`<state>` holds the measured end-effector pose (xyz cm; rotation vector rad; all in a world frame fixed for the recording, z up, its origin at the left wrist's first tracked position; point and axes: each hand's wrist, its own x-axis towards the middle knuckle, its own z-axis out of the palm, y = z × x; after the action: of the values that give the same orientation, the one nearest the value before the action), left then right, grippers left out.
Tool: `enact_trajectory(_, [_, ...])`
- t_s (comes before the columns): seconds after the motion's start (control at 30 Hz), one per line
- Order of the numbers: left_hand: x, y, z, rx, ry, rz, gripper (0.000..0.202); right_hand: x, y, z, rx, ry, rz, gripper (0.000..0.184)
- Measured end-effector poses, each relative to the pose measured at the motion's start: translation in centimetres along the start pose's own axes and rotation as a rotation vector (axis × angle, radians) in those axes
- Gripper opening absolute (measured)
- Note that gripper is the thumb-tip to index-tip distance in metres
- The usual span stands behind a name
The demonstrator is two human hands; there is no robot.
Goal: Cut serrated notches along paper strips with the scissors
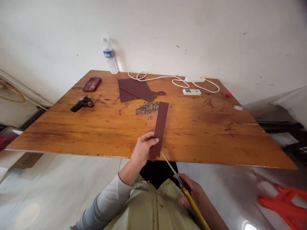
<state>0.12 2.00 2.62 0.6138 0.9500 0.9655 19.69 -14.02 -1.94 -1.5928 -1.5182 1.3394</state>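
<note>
My left hand (144, 147) pinches a long dark-red strip (162, 118), paper or thin card by its look, between thumb and fingers over the table's front edge. The strip's near end is jagged, as if snipped into a fringe. Below and right, my right hand (192, 191) grips a pair of scissors (192, 201) with a yellow handle. Their blade tips reach up close to the strip's lower right corner; whether they touch it I cannot tell. A pile of small shredded bits (147, 108) lies just beyond the strip, and larger dark-red sheets (134, 89) overlap behind it.
On the wooden table (107, 134) stand a plastic bottle (109, 57), a dark-red case (92, 84) and a black strapped object (82, 103). Toward the back right are a white power strip with cord (194, 79) and a remote control (191, 92). A red bag (283, 204) lies at the lower right.
</note>
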Motion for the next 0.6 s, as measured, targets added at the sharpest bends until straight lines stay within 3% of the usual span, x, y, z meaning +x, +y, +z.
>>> enact_trajectory(0.13, [-1.0,-0.3,0.3,0.078,0.014,0.076,0.021,-0.2,0.2,0.7,0.212,0.080,-0.018,0.061])
enact_trajectory(0.27, [-2.2,-1.1,0.2,0.139,-0.057,0.095,0.027,0.7,-1.1,1.7,0.358,0.181,-0.054,0.056])
enact_trajectory(0.43, [-3.3,-2.0,-0.6,0.154,-0.139,0.120,0.022,1.9,-2.2,2.1,0.421,0.211,-0.040,0.055])
enact_trajectory(0.6, [-3.9,-2.2,-1.4,0.175,-0.176,0.064,0.024,2.3,-0.7,3.4,0.406,0.237,-0.070,0.052])
